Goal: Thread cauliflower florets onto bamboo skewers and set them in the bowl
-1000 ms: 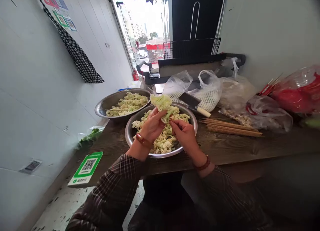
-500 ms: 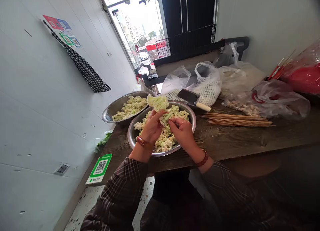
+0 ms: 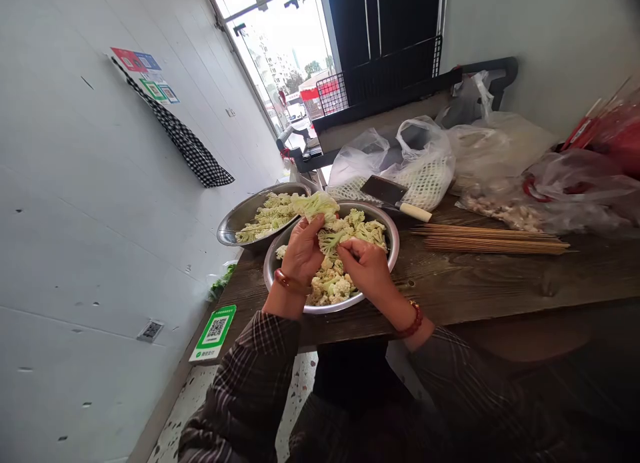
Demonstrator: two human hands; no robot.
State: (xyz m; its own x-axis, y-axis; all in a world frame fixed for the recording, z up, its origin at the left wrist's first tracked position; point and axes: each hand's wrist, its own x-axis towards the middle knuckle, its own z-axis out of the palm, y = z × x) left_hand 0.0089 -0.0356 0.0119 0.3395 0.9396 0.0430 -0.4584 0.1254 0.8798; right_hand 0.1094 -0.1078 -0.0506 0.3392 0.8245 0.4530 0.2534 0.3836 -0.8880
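Beyond a “微信支付” card [image 3: 214, 333] at the near-left corner of the tabletop [image 3: 480, 283], your left hand [image 3: 304, 249] gripped pale, green-stemmed cauliflower [image 3: 317, 205], your right hand [image 3: 367, 266] pinched closed against it

A dark, grained wooden table [image 3: 465, 283] runs beneath the grip. Directly below the grip stands a metal bowl [image 3: 269, 269]; beyond the left hand [image 3: 303, 253], a second bowl [image 3: 244, 214]. Right of the right hand [image 3: 367, 266] lies a bundle of thin sticks [image 3: 493, 239], with plastic bags [image 3: 495, 149] farther off. A green QR card [image 3: 215, 331] lies left of the grip.
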